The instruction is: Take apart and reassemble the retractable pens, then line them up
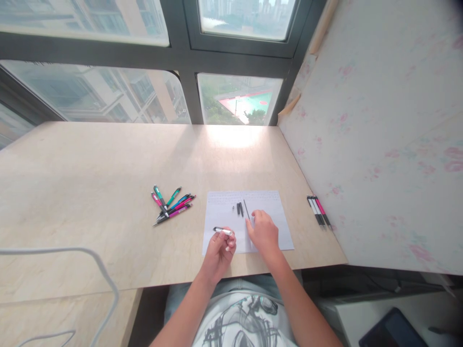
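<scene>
My left hand (221, 246) is closed around a white pen barrel (223, 232) with a dark clip, held just above the lower left of a white sheet of paper (217, 212). My right hand (264, 231) rests over the right half of the sheet, thumb and index finger apart. A thin dark ink refill (246, 208) lies on the paper, its near end at those fingertips; I cannot tell whether they touch it. Left of the refill are two short black pen parts (240, 209) side by side, and a tiny metallic piece (233, 207).
Several colourful click pens (173, 205) lie in a loose pile left of the paper. Several white and pink pens (319, 212) sit in a row by the wall at right. A grey cable (97, 262) loops at the left. Windows stand behind the wooden desk (108, 164).
</scene>
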### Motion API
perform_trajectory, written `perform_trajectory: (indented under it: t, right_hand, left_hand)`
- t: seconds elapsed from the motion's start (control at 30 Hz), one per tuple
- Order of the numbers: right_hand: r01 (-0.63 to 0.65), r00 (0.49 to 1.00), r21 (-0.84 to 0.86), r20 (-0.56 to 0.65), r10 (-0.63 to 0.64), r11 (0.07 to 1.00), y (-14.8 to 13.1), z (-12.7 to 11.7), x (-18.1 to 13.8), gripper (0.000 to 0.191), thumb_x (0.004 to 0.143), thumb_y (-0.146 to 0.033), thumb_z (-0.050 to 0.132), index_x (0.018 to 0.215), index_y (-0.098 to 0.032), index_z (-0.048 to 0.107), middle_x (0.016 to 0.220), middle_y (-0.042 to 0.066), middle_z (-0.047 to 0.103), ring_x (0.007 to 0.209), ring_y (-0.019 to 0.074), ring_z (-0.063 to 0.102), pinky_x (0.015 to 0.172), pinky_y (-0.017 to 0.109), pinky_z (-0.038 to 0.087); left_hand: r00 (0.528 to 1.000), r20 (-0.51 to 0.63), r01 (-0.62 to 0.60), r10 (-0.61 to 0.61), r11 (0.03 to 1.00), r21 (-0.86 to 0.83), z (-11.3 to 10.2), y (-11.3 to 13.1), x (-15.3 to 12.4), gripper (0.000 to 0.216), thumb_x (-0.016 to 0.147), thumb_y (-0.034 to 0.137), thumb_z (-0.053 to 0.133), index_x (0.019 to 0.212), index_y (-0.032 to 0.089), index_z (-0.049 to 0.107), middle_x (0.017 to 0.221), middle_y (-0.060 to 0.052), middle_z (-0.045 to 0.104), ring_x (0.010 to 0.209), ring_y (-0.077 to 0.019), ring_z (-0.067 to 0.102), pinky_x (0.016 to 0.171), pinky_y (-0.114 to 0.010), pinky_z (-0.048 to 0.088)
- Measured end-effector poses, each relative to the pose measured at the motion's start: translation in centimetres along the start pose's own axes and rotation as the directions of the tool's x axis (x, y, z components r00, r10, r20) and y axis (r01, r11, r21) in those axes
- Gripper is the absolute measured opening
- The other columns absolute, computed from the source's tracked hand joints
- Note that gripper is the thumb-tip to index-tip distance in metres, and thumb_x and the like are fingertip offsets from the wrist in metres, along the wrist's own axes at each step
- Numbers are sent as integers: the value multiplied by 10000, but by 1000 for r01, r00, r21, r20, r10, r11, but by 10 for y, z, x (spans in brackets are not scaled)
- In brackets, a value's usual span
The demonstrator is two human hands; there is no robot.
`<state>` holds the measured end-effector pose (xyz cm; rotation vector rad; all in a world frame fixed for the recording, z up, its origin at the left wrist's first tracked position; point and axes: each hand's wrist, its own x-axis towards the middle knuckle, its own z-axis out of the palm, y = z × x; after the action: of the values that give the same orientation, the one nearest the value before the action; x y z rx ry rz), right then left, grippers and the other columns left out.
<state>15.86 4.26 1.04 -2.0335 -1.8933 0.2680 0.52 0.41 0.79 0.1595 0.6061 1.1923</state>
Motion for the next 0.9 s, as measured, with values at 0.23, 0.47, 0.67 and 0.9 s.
perform_trajectory:
  t: [0.23,0.47,0.67,0.9]
  right_hand:
    - [-55,993,-189,93,74,980,-11,0,6,111,938,-226,492,874,-191,576,888,54,638,831,187,601,568,257,340]
    - [-61,992,-232,91,84,971,-11,-4,5,107,941,-245,499,906,-187,582,911,73,639,874,204,604,589,261,376]
    - [-73,986,-231,133,105,970,-15,-1,11,138,935,-214,474,890,-173,598,890,90,657,809,193,628,583,255,372]
    - [-97,991,-150,76,110,984,-10,-6,17,133,878,-187,503,808,-175,616,824,81,676,765,203,634,565,262,366]
  left_hand:
    - [993,100,82,-61,973,-217,1,4,-5,115,810,206,697,817,126,614,729,3,505,572,-36,439,497,-87,415]
    - [990,125,95,-62,957,-275,2,5,-6,83,833,183,664,829,126,604,724,4,490,564,-35,439,496,-84,421]
    - [993,107,93,-58,926,-367,2,10,-4,73,858,167,631,823,134,575,706,17,464,545,-25,447,490,-70,418]
    - [996,69,81,-61,939,-333,2,11,-2,90,853,187,642,806,147,577,698,19,458,541,-29,440,479,-75,408]
